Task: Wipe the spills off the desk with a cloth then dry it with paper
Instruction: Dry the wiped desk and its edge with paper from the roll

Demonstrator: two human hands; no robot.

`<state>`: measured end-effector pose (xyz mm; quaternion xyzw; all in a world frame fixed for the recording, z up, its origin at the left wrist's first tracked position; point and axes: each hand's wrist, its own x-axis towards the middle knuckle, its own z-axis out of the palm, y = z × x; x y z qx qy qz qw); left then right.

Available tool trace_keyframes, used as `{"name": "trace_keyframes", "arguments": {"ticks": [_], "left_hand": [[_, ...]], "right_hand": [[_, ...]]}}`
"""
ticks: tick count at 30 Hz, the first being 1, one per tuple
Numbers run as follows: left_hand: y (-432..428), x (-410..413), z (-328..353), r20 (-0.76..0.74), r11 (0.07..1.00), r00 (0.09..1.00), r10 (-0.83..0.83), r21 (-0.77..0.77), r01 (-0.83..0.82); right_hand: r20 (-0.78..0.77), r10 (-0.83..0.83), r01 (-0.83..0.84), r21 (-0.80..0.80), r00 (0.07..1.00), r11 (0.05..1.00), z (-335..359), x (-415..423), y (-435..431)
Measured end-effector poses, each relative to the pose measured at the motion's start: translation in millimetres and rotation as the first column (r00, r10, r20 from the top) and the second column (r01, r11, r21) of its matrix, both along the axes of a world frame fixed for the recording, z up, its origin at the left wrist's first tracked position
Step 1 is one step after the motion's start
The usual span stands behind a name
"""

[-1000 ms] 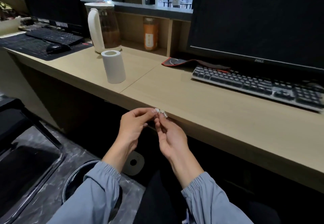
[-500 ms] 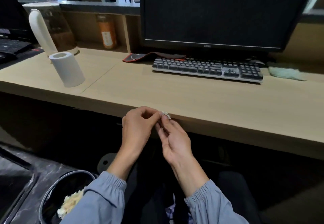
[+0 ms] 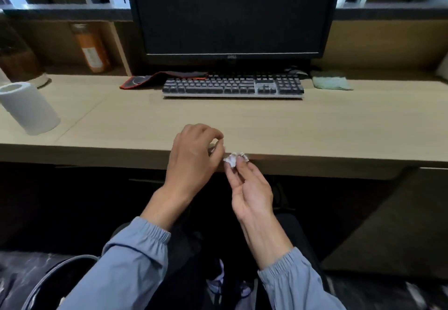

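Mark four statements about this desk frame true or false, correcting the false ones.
1. The right hand pinches a small crumpled paper wad. True.
2. The paper roll lies on its side. False: it stands upright on the desk, at the left.
3. The green cloth lies right of the keyboard. True.
4. The left hand holds the green cloth. False: its grip holds nothing visible; the cloth lies untouched.

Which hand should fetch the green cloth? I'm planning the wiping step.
Probably the left hand: it looks empty, while the right hand pinches a crumpled paper scrap. The green cloth lies far right, though.
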<state>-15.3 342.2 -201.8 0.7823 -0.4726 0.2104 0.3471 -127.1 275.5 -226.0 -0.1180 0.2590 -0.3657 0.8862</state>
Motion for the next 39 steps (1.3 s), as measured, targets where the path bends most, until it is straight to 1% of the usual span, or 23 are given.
{"name": "trace_keyframes", "arguments": {"ticks": [4, 6, 10, 13, 16, 18, 25, 29, 32, 35, 39], "left_hand": [[-31.4, -11.9, 4.6, 0.066, 0.998, 0.995, -0.068, 0.017, 0.067], [-47.6, -22.5, 6.0, 0.086, 0.996, 0.992, -0.088, 0.038, 0.085], [-77.4, -43.8, 6.8, 0.079, 0.995, 0.994, -0.082, 0.070, 0.076], [-98.4, -60.9, 5.4, 0.088, 0.985, 0.984, -0.152, 0.091, 0.144], [-115.1, -75.4, 3.5, 0.099, 0.976, 0.973, -0.206, 0.092, 0.197], [-127.7, -87.6, 3.5, 0.105, 0.968, 0.965, -0.239, 0.105, 0.228], [-157.9, -111.6, 1.1, 0.107, 0.953, 0.951, -0.292, 0.117, 0.279], [-165.9, -118.7, -3.9, 0.095, 0.945, 0.945, -0.312, 0.130, 0.299], [-167.2, -118.8, -6.8, 0.088, 0.943, 0.943, -0.320, 0.121, 0.308], [-163.8, -115.0, -8.4, 0.090, 0.940, 0.938, -0.336, 0.096, 0.327], [-159.6, -108.8, -6.8, 0.085, 0.936, 0.934, -0.346, 0.090, 0.339]], "right_hand": [[0.010, -0.097, 0.096, 0.027, 0.995, 0.995, 5.0, -27.3, -25.7], [-0.020, -0.118, 0.119, 0.034, 0.993, 0.992, 6.8, -42.2, -43.1], [-0.048, -0.137, 0.139, 0.050, 0.989, 0.989, 14.6, -76.5, -70.2], [-0.056, -0.231, 0.235, 0.066, 0.971, 0.970, 17.1, -102.7, -93.0], [-0.072, -0.272, 0.277, 0.083, 0.960, 0.957, 18.1, -124.3, -115.4], [-0.079, -0.267, 0.273, 0.076, 0.960, 0.959, 18.9, -141.5, -129.0], [-0.025, -0.347, 0.348, 0.082, 0.937, 0.934, 32.3, -212.7, -177.2], [-0.040, -0.390, 0.392, 0.072, 0.920, 0.917, 36.0, -233.1, -194.7], [-0.119, -0.429, 0.433, 0.011, 0.895, 0.901, 39.9, -229.6, -192.5], [-0.226, -0.507, 0.511, -0.047, 0.831, 0.858, 38.6, -223.4, -187.5], [-0.269, -0.592, 0.556, -0.203, 0.760, 0.806, 33.3, -216.9, -182.9]]}}
